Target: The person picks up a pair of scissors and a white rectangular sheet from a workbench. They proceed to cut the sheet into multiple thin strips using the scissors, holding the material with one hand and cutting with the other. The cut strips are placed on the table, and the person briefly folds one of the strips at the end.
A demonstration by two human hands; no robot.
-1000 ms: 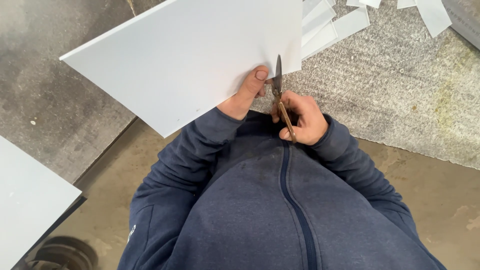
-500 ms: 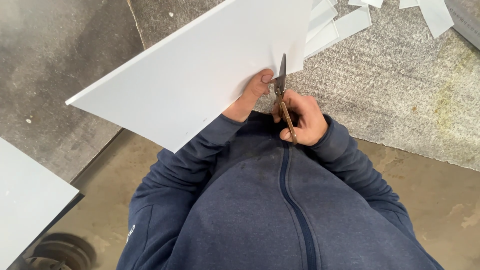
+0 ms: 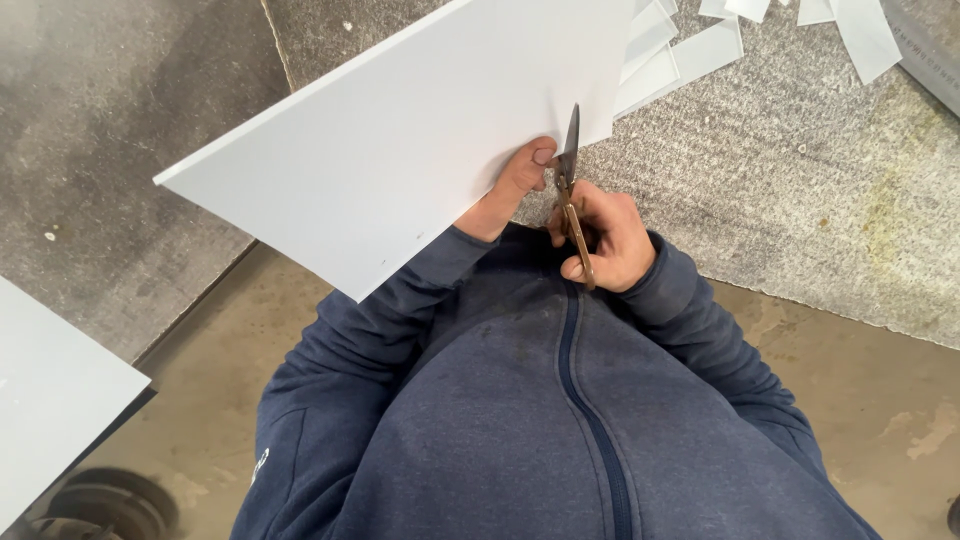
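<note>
Right hand closed around scissors, blades biting into the near edge of a large pale sheet; left hand pinching that sheet just beside the cut, thumb on top, held above the grey floor. Mid-cut, by the look of it, near cut strips; next likely calls for steady sheet support and another forward snip.

Sheet I'm cutting is plain pale grey-white, my scissors are brassy brown with dark blades, hoodie is navy, mat is speckled grey.
</note>
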